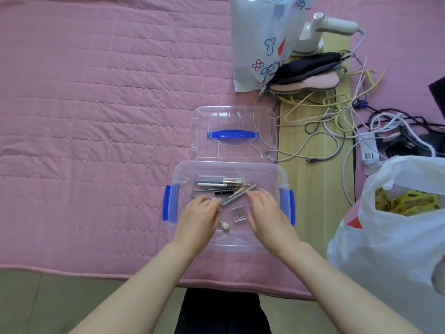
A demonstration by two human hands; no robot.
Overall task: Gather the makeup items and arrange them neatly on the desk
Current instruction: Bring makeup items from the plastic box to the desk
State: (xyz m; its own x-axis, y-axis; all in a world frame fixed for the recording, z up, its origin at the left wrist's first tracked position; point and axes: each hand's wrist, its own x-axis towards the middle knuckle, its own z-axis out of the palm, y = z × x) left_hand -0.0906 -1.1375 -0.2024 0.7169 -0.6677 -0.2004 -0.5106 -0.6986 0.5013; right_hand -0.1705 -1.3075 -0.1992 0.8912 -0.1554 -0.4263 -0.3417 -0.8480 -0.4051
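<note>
A clear plastic box (228, 245) with blue side latches sits on a pink quilt, its lid (233, 114) lying flat behind it. Inside lie several makeup brushes (224, 183), a black tube (224, 192), a small square clear compact (238, 214) and a small sponge-tip applicator (225, 225). Both hands are down in the box. My left hand (198, 219) pinches the near end of a long grey brush (237, 195). My right hand (265, 210) holds the far end of that same grey brush with its fingertips.
The pink quilt (96, 116) spreads left and behind. To the right runs a wooden board (313, 189) with tangled cables, hangers, slippers (310, 75) and a garment steamer (320, 32). A printed bag (262, 39) stands behind the lid; a white plastic bag (397, 225) sits near right.
</note>
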